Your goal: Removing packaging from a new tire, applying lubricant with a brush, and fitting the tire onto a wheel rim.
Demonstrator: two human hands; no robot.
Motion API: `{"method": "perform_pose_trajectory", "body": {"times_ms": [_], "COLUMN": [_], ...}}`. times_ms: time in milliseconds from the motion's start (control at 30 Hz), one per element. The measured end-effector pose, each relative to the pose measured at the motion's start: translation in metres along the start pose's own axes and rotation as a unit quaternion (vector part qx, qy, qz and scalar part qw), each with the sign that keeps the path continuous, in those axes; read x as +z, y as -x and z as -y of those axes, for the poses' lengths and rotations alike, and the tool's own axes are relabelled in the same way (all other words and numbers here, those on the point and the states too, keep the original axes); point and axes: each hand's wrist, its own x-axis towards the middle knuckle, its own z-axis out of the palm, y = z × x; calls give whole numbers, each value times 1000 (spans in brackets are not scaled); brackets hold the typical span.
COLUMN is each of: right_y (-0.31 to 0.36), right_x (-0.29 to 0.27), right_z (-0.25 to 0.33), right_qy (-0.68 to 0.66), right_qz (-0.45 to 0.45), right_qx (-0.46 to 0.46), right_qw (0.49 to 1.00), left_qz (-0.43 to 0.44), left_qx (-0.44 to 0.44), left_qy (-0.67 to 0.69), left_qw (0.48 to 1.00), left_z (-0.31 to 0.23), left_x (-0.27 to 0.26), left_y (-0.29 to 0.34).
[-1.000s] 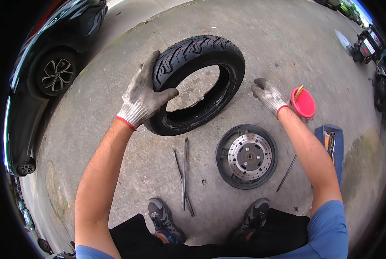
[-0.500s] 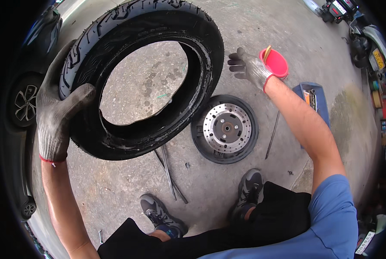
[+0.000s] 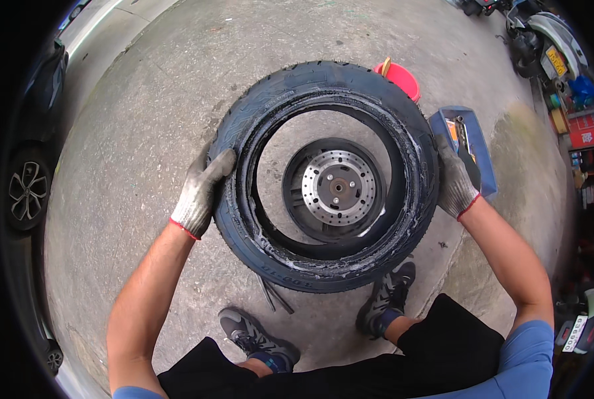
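black tyre [image 3: 323, 266] between gloved left hand [image 3: 200, 193], right hand [image 3: 455, 183], above wheel [image 3: 337, 189]

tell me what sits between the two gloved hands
In the head view, the black tyre spans the gap between left hand and right hand, with the wheel rim showing through its opening.

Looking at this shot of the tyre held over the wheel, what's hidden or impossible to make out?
Head view only:
- Slim metal tyre levers: mostly hidden under the black rubber tyre.
- Red round plastic tub: front covered by the tyre; contents unclear.
- Blue plastic tool tray: partly behind the gloved right hand.
- Left hand: fingertips curl behind the tread.
- Black wheel rim with silver brake disc: lower edge covered by the tyre.
- Dark parked car: cut off by the fisheye rim.
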Motion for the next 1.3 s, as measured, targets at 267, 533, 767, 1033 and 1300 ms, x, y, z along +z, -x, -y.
{"method": "perform_pose_trajectory", "body": {"times_ms": [267,533,767,1033,1300], "right_y": [17,-18,-27,-32,-25], "right_x": [-69,-92,-94,-105,-125], "right_z": [-38,-97,-116,-125,-156], "right_qy": [169,315,244,259,154], "right_qz": [-3,-65,-66,-79,-142], "right_qx": [-21,-147,-205,-228,-172], "right_qw": [985,936,945,935,963], "left_qz": [-14,-33,15,175,51], "left_qx": [-76,-49,332,296,382], "left_qy": [-146,-222,-527,-595,-565], "left_qw": [986,973,782,726,729], "left_z": [101,94,34,61,38], "left_x": [32,38,118,226,194], "left_y": [-3,-25,-14,-52,-41]}}
